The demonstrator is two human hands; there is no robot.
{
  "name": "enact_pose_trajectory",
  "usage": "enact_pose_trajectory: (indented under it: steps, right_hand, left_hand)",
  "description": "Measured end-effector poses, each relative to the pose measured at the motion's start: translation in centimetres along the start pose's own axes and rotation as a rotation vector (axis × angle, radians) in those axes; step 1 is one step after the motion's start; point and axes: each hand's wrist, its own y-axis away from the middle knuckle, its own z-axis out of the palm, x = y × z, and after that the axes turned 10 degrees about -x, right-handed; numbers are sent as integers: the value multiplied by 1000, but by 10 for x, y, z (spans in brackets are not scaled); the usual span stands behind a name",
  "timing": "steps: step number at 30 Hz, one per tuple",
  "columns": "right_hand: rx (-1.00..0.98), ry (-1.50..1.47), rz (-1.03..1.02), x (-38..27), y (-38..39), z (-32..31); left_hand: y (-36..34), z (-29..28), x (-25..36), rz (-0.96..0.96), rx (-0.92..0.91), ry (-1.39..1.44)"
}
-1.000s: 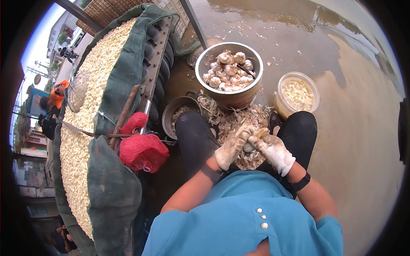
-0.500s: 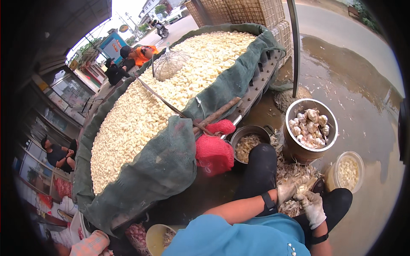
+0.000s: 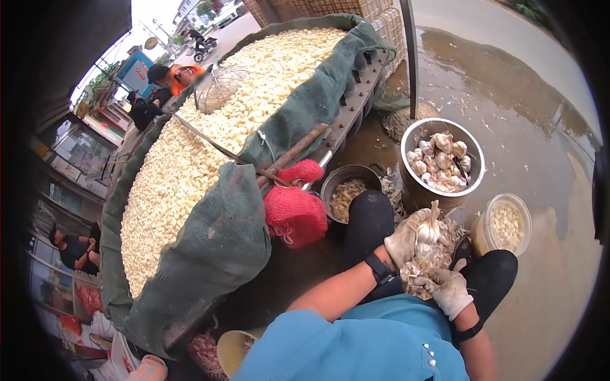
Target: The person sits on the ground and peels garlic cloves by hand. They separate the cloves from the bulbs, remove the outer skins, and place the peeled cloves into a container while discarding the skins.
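Observation:
In my gloved left hand [image 3: 402,242] is a whole garlic bulb [image 3: 428,233], its stem pointing up and its pale side facing right. My gloved right hand [image 3: 452,294] is lower and closer to my lap, with curled fingers; what they hold, if anything, I cannot make out. Loose garlic skins [image 3: 450,240] lie heaped between my knees, below both hands. Just beyond them stands a metal pot [image 3: 478,180] with several unpeeled bulbs in it. A clear round tub [image 3: 528,231] of peeled cloves sits right of my right knee.
On the left a large green-mesh-lined bed [image 3: 210,238] holds a mound of peeled cloves, with a wire basket [image 3: 219,89] on top. A red mesh bag [image 3: 295,216] hangs at its edge, beside a dark pan [image 3: 325,197]. A metal post [image 3: 412,63] stands behind the pot. Other people sit far left.
My hands have moved apart. The left has risen toward the pot and now shows a whole bulb; the right stays lower by my lap. The whole view has shifted slightly.

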Motion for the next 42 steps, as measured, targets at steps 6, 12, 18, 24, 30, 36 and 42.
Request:
enact_pose_trajectory:
  steps: [6, 12, 18, 24, 30, 36, 42]
  right_hand:
    - [146, 330, 96, -44, 6, -17]
    - [293, 319, 11, -44, 7, -28]
    - [354, 489, 10, -19, 2, -28]
    - [280, 527, 28, -31, -3, -26]
    - [216, 550, -121, -58, 2, -20]
    - [175, 225, -11, -61, 4, -4]
    - [153, -137, -40, -39, -6, -5]
  left_hand:
    - [14, -5, 13, 33, 9, -76]
    - [14, 1, 2, -118, 58, 153]
    - [23, 25, 0, -111, 50, 18]
    - [23, 21, -5, -165, 96, -9]
    - [25, 35, -4, -240, 67, 123]
    - [20, -14, -27, -242, -249, -398]
    - [20, -13, -31, -51, -236, -526]
